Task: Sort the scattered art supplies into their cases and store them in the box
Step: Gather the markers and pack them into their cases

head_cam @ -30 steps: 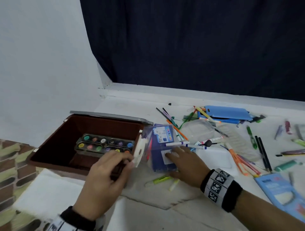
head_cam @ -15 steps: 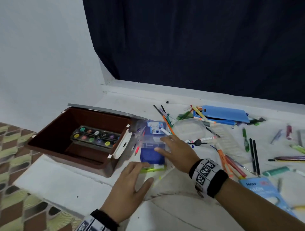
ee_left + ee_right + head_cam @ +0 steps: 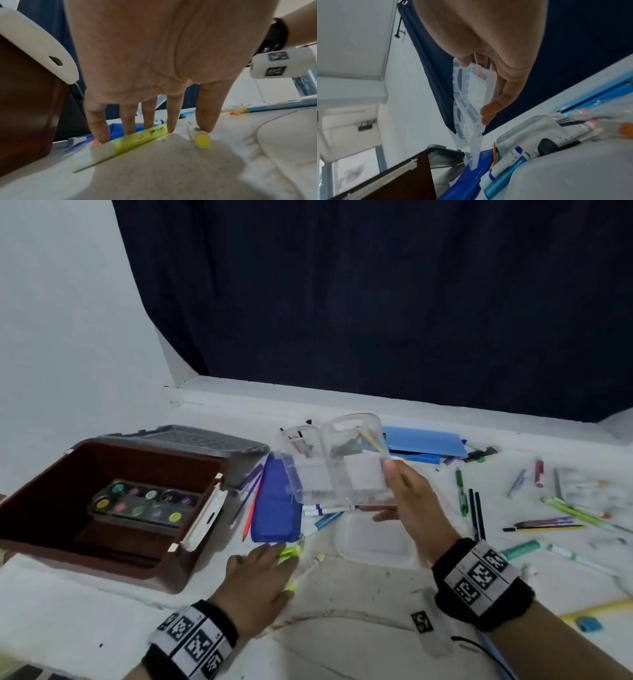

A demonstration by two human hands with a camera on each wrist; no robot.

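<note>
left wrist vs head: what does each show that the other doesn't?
Only the left wrist view: the left hand with straight fingers resting on the yellow highlighter, thumb on a second yellow-capped marker.
Only the head view: the paint palette inside the brown box, and the right hand gripping the clear plastic case off the surface.
Both: the highlighter, the box, the blue pouch.

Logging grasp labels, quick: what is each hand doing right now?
Left hand: open, straight fingers resting on the yellow highlighter.
Right hand: closed on the clear plastic case, held up.
</note>
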